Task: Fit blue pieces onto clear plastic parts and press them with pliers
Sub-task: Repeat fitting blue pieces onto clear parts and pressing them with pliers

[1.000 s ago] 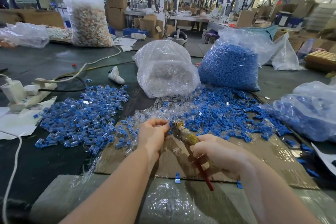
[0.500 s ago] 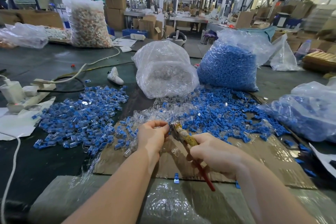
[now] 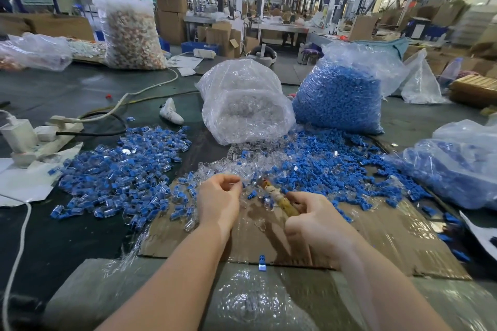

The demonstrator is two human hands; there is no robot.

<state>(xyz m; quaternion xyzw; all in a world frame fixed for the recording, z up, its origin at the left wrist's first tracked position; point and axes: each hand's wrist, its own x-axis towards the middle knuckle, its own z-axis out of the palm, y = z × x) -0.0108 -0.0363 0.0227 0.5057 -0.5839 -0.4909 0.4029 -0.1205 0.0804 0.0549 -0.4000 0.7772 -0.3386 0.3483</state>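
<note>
Left hand [image 3: 219,197]: fingers curled, pinching something small at the fingertips; it looks like a clear part, but I cannot tell if a blue piece is already on it.
Right hand [image 3: 316,219]: clenched round the pliers [image 3: 279,197], whose worn yellowish handles poke out past the thumb; the jaws point toward the left hand, just beside its fingertips.
Step in hand: judged as the pressing stage, pliers brought up to the pinched part.
Next move: calls for seating the part squarely between the jaws and a short, firm squeeze, the left fingers kept out of the bite.
Cardboard [image 3: 376,236]: lies under both hands, with one stray blue piece [image 3: 261,260] at its near edge.
Loose clear parts [image 3: 228,166]: heaped just beyond the left hand.
Loose blue pieces [image 3: 336,166]: spread beyond the right hand.
Finished pile [image 3: 118,172]: blue-and-clear assemblies on the tabletop [image 3: 53,94], left of the hands.
Clear bag [image 3: 244,102]: stock of clear parts, behind the heaps.
Blue bag [image 3: 338,97]: stock of blue pieces, right of the clear bag.
</note>
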